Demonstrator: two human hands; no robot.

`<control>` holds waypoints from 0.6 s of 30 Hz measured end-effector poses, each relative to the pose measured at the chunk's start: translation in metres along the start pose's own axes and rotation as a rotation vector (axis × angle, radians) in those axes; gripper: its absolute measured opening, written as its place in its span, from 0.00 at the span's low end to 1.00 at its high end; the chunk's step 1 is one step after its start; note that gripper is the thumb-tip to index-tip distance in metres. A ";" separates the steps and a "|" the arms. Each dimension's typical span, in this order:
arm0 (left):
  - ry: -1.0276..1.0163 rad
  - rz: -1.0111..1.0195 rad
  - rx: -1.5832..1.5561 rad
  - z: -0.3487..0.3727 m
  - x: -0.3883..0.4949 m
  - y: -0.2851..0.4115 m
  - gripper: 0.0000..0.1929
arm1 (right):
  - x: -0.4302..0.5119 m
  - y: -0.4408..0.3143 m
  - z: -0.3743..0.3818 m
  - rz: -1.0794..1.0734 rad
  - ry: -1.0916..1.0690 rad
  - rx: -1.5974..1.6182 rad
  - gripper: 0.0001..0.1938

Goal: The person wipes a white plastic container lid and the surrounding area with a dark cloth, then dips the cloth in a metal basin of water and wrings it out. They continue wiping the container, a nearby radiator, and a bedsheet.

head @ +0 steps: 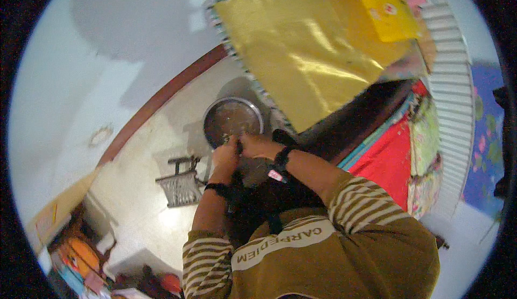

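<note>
In front of me on the floor stands a round metal-rimmed vessel [232,115] with a dark brownish inside; what it contains is too blurred to tell. My left hand [227,153] is at its near edge, fingers bent together. Close beside it on the right, my right hand [254,145] reaches over the near rim, and the two hands almost touch. Something small and pale shows by the fingertips, but I cannot tell what it is or which hand has it. Both wrists wear dark bands.
A small low stool with a woven seat [179,190] stands on the floor at left. A table with a glossy gold cover [282,56] is at upper right, with a yellow packet [389,14] on it. Red cloth [383,161] lies at right. Blurred items, one orange [80,254], lie lower left.
</note>
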State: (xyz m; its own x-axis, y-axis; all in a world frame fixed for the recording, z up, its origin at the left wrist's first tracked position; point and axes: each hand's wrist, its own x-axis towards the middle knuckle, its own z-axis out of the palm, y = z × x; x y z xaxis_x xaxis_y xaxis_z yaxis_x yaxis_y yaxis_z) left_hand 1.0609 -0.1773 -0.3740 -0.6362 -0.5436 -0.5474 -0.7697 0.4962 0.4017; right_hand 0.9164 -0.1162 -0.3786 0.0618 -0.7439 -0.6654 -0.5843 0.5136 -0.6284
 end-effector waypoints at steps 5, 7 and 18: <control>-0.048 0.146 0.055 -0.020 0.000 0.000 0.15 | -0.013 -0.001 0.008 -0.175 0.138 0.079 0.29; -0.107 0.228 0.044 -0.024 0.005 -0.008 0.14 | -0.032 -0.013 0.003 -0.225 0.195 0.157 0.32; -1.044 -0.298 -1.055 -0.113 -0.038 0.005 0.06 | -0.097 -0.055 -0.024 -0.693 0.668 -0.770 0.24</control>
State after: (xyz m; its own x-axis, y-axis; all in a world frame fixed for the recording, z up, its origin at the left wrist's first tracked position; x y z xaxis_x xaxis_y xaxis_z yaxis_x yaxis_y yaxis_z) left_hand 1.0749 -0.2303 -0.2682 -0.4815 0.4014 -0.7791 -0.8326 -0.4871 0.2636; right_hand 0.9233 -0.0824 -0.2694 0.2550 -0.9475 0.1928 -0.9312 -0.2944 -0.2152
